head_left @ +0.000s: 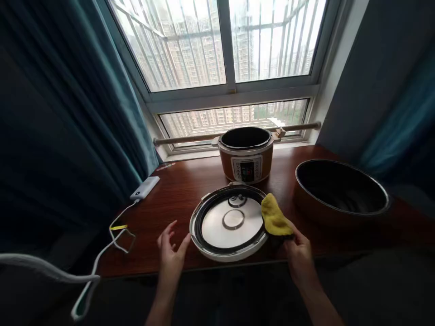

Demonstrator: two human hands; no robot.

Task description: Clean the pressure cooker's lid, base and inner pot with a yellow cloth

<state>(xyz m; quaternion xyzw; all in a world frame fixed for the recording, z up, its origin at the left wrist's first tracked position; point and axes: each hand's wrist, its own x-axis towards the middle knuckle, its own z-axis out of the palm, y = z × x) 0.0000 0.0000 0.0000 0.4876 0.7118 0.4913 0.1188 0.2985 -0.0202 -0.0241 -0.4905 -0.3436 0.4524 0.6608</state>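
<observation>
A round pressure cooker lid point(217, 226) lies with its metal inner side up near the table's front edge. My left hand point(173, 246) is at the lid's left rim, fingers apart, thumb close to the edge; whether it touches I cannot tell. In my right hand point(299, 249) is a yellow cloth point(274, 217) with a dark underside, held at the lid's right rim. Behind the lid stands the orange and white electric cooker body point(246, 158), its top uncovered and its control panel facing me. A large dark inner pot point(340, 194) sits at the right.
The reddish-brown table point(176, 199) reaches to the window. A white power bank point(145, 188) lies at the left, with a white cable point(102, 253) running off the table edge. Blue curtains point(102, 90) hang on the left. A horizontal bar point(190, 139) crosses the window's lower part.
</observation>
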